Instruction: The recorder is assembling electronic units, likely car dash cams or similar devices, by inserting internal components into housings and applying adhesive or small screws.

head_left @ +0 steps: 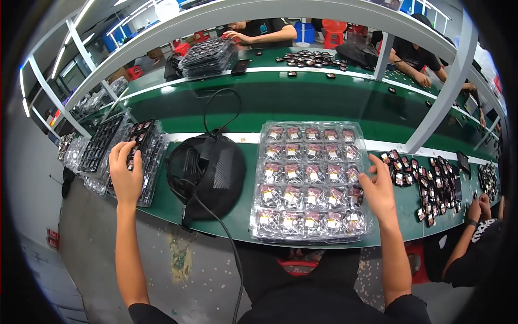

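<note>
— How were the hands placed at that moment?

— The left hand [127, 173] was laid flat, fingers spread, on a stack of dark compartment trays [143, 156], nothing being gripped. The right hand [377, 189] was rested open against the right edge of the clear blister tray [310, 181], its fingers extended over the rim; no firm grasp could be made out.

— And where was that clear tray?

— It was set on the green bench [302, 108], directly left of the right hand and well right of the left hand. Between the two hands a black round pouch with a cable [208, 170] was lying.

— How far along could the work be judged?

— Every visible pocket of the clear tray was filled with a small packaged part, so that tray was judged to be complete. Just beyond the right hand a heap of loose small parts [426, 183] was left unsorted, so more filling was judged to remain. Whether the dark trays under the left hand were fully loaded could not be told.

— Was anyone else seen?

— A co-worker's hands [477, 208] were seen farther right of the heap.
</note>
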### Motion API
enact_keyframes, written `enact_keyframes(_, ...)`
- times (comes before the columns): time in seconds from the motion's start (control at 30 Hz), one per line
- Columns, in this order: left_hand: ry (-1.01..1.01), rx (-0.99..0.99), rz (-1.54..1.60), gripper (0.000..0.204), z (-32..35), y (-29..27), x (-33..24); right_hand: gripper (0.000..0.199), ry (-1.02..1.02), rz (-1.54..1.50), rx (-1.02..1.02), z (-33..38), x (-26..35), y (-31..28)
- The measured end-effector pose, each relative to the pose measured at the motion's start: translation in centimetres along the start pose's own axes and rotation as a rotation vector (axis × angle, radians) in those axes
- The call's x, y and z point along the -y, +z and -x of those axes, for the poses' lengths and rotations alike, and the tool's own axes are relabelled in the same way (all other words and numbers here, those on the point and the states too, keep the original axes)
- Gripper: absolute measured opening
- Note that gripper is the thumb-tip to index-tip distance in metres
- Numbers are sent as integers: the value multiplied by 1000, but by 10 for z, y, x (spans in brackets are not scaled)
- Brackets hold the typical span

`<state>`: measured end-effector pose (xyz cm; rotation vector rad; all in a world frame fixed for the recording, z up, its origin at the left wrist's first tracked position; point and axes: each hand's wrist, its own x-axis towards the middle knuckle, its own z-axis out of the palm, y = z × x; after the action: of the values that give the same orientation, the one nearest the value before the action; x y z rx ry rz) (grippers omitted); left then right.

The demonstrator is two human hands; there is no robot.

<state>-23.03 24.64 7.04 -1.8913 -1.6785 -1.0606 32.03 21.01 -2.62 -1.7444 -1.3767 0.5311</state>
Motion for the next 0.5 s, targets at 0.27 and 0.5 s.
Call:
enact_keyframes(0.27,129,-22,-311,29,-58,4,75,53,-80,7,-131,2,-48,-13)
enact_keyframes(0.5,74,81,-483,36,-134,20,200,51,-5,172,-269,21,-134,-90)
